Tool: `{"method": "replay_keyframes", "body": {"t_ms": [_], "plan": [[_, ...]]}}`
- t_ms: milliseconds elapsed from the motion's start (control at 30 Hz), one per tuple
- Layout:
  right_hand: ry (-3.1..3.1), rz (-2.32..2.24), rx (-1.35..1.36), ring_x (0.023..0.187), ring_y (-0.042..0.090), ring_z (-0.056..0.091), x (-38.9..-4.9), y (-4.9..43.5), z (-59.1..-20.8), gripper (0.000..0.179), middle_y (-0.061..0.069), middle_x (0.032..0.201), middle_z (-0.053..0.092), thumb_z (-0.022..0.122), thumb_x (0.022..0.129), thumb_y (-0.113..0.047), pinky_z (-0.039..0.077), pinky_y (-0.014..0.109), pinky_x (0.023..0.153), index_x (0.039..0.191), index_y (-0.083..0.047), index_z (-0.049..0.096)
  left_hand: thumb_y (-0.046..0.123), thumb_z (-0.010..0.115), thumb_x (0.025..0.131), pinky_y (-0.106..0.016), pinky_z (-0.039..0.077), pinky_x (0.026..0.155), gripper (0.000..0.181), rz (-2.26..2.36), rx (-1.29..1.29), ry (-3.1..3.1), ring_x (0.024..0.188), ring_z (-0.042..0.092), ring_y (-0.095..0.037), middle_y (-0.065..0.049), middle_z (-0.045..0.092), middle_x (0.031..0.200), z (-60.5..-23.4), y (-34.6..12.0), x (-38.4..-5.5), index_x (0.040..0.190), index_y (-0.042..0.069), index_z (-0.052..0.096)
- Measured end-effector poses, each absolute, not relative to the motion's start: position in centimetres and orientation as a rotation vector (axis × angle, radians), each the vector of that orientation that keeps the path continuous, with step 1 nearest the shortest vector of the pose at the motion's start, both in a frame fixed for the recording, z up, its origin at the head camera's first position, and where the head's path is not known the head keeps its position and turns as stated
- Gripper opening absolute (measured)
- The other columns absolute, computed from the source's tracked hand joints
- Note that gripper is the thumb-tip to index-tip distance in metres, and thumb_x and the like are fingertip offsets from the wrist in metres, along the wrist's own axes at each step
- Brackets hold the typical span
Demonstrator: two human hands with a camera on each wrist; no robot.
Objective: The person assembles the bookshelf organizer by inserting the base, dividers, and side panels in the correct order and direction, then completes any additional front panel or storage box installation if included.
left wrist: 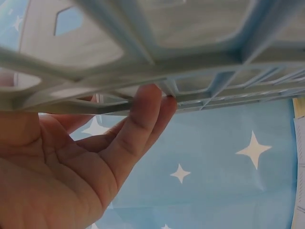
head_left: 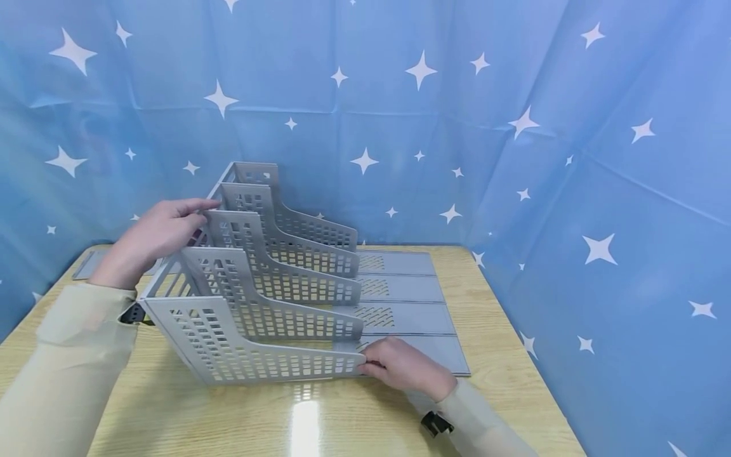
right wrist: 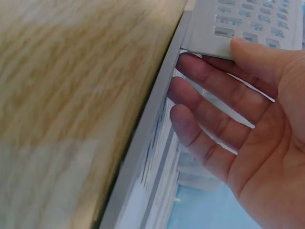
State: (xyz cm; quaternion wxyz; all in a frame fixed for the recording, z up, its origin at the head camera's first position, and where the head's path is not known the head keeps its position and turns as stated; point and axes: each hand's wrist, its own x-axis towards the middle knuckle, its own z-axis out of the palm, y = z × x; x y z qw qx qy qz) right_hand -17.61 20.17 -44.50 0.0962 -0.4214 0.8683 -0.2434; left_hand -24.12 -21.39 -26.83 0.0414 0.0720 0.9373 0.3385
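A grey plastic file rack (head_left: 297, 362) with several perforated upright dividers stands on the wooden table. At its back, my left hand (head_left: 157, 231) grips the upper edge near the middle dividers. Fingertips reach up to the rack's lattice (left wrist: 200, 62) in the left wrist view. Low at the front, my right hand (head_left: 408, 365) pinches the end of the nearest divider. The right wrist view shows the thumb on the outer face of that perforated divider (right wrist: 205, 33), with the other fingers partly behind it.
A flat grey panel (head_left: 425, 320) with slotted patches extends to the right, beneath the dividers' front ends. Another flat grey piece (head_left: 88, 263) lies at the table's left rear. Blue curtain with white stars (head_left: 394, 139) hangs close behind and right of the wooden table (head_left: 502, 393).
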Motion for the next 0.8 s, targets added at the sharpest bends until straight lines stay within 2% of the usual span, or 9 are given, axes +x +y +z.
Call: {"method": "replay_keyframes", "body": {"t_ms": [133, 233, 333, 467, 533, 600, 800], "plan": [[2.553, -0.763, -1.294, 0.055, -0.005, 0.031, -17.6, 19.8, -44.8, 0.037, -0.012, 0.063, 0.044, 0.066, 0.102, -0.016, 0.033, 0.011, 0.055, 0.067, -0.013, 0.054, 0.023, 0.030, 0.111, -0.043, 0.040, 0.076, 0.054, 0.992, 0.250, 2.861, 0.082, 0.052, -0.029, -0.026, 0.050, 0.139, -26.7, -22.1, -24.3, 0.164, 0.013, 0.030], [2.530, -0.801, -1.311, 0.055, -0.005, 0.029, -17.6, 19.4, -45.0, 0.043, -0.013, 0.062, 0.035, 0.065, 0.103, -0.016, 0.031, 0.011, 0.056, 0.065, -0.015, 0.044, 0.026, 0.030, 0.112, -0.048, 0.039, 0.081, 0.055, 0.939, 0.287, 2.845, 0.095, 0.055, -0.035, -0.029, 0.045, 0.148, -26.6, -22.7, -24.3, 0.166, 0.015, 0.024], [2.515, -0.831, -1.307, 0.054, -0.004, 0.027, -17.5, 19.1, -44.9, 0.047, -0.013, 0.062, 0.031, 0.064, 0.104, -0.016, 0.029, 0.013, 0.056, 0.064, -0.017, 0.039, 0.029, 0.032, 0.112, -0.052, 0.037, 0.084, 0.057, 0.901, 0.314, 2.825, 0.111, 0.051, -0.040, -0.029, 0.036, 0.158, -26.4, -23.2, -24.3, 0.167, 0.017, 0.021], [2.520, -0.836, -1.287, 0.053, -0.003, 0.027, -17.5, 18.8, -45.0, 0.047, -0.013, 0.061, 0.030, 0.064, 0.104, -0.016, 0.028, 0.013, 0.055, 0.064, -0.017, 0.039, 0.034, 0.033, 0.112, -0.062, 0.040, 0.097, 0.058, 0.879, 0.341, 2.812, 0.131, 0.045, -0.046, -0.029, 0.033, 0.161, -26.4, -23.7, -24.5, 0.167, 0.022, 0.019], [2.541, -0.822, -1.293, 0.053, -0.004, 0.028, -17.5, 18.8, -45.1, 0.047, -0.013, 0.061, 0.031, 0.064, 0.103, -0.016, 0.028, 0.013, 0.055, 0.064, -0.018, 0.039, 0.035, 0.034, 0.112, -0.070, 0.035, 0.105, 0.058, 0.893, 0.353, 2.801, 0.140, 0.039, -0.051, -0.029, 0.031, 0.162, -26.5, -23.9, -24.5, 0.167, 0.024, 0.018], [2.567, -0.807, -1.310, 0.054, -0.004, 0.028, -17.5, 18.8, -45.2, 0.047, -0.013, 0.061, 0.033, 0.065, 0.103, -0.016, 0.028, 0.012, 0.055, 0.063, -0.017, 0.040, 0.034, 0.034, 0.112, -0.075, 0.029, 0.109, 0.058, 0.924, 0.370, 2.783, 0.144, 0.033, -0.054, -0.029, 0.029, 0.163, -26.7, -24.0, -24.6, 0.167, 0.025, 0.017], [2.650, -0.749, -1.356, 0.056, -0.005, 0.033, -17.4, 18.8, -45.4, 0.043, -0.013, 0.062, 0.042, 0.068, 0.101, -0.017, 0.031, 0.011, 0.056, 0.064, -0.017, 0.046, 0.032, 0.035, 0.113, -0.075, 0.022, 0.112, 0.057, 1.015, 0.389, 2.746, 0.149, 0.024, -0.054, -0.023, 0.017, 0.170, -27.1, -24.4, -24.7, 0.167, 0.028, 0.017]]}}
